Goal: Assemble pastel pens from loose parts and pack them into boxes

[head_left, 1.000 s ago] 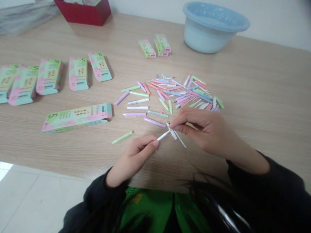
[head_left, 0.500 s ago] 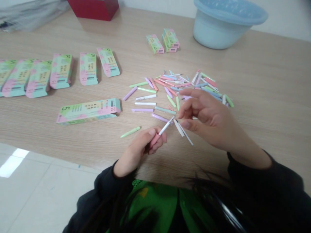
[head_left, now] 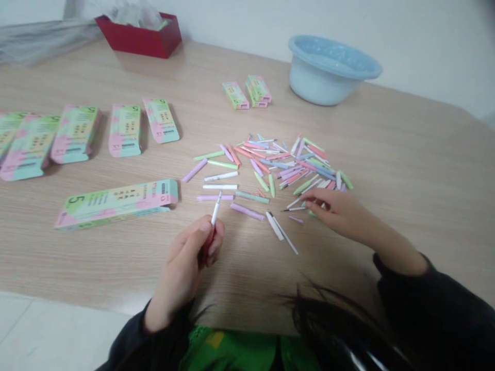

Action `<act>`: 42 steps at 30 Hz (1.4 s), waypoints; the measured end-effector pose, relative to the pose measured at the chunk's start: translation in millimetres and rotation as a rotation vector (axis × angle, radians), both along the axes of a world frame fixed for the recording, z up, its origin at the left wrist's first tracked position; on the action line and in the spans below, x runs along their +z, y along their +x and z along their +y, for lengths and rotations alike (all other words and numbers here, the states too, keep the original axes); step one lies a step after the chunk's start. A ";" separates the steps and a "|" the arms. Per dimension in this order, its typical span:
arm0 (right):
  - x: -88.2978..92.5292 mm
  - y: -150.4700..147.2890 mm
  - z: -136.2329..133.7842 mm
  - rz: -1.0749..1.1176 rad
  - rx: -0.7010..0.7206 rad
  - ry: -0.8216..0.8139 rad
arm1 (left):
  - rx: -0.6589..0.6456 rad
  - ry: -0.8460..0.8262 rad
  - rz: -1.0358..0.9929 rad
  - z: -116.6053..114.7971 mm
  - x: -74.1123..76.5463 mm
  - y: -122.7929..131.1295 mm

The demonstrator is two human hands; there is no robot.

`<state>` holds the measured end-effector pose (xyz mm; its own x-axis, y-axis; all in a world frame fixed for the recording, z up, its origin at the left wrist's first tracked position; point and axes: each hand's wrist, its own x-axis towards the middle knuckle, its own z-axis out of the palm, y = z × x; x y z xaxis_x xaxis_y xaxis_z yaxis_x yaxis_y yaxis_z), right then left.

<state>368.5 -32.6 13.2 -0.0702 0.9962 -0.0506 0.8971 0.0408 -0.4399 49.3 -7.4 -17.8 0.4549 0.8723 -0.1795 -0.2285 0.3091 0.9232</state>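
My left hand [head_left: 193,252] is closed around a pen barrel [head_left: 216,208] with its white end pointing up and away; its lower part is hidden in the fingers. At the near right edge of the pile of pen parts [head_left: 286,162], my right hand [head_left: 334,208] has thumb and fingers pinched together at the ends of thin white pen refills [head_left: 296,209]. How many of them it grips is not clear. A white pen cap [head_left: 274,225] and a dark-tipped refill [head_left: 285,234] lie between the hands.
Pastel cardboard boxes [head_left: 126,131] stand in a row at the left, with a longer-looking box [head_left: 118,203] lying nearer. Several small boxes [head_left: 235,95] sit farther back, beside a blue basin [head_left: 328,72]. A red box [head_left: 143,38] holding clear plastic is at the back left.
My right hand has moved away from the pen tip to the refills at the pile's edge, its fingers closing. My left hand, still holding the pen, has shifted left. The camera view has tilted up.
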 end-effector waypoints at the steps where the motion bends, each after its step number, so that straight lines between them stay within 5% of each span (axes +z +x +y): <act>1: -0.1 -8.0 10.0 0.000 0.040 0.001 | -0.005 0.006 0.010 -0.3 0.6 0.0; 5: 4.7 -30.0 50.2 -0.010 0.175 0.003 | 0.042 -0.017 0.049 -2.5 -1.8 -3.3; 8: 14.5 -23.4 67.0 -0.066 0.128 0.043 | 0.119 -0.066 0.079 -3.1 -6.2 -9.5; 13: 24.8 17.0 64.4 -0.185 0.023 0.061 | 0.097 -0.103 0.133 -6.6 -3.8 -14.7; 18: 11.6 40.9 64.9 -0.165 0.061 0.061 | 0.041 -0.148 0.182 -13.1 6.3 -13.3; 23: -4.0 34.1 83.4 -0.194 0.201 0.060 | 0.040 -0.207 0.170 -13.7 6.7 -14.9; 31: -18.8 32.5 88.7 -0.176 0.231 0.031 | 0.009 -0.185 0.195 -12.4 5.3 -15.7; 42: 1.8 31.0 91.5 -0.335 0.264 0.109 | 0.044 -0.190 0.260 -12.2 3.9 -15.3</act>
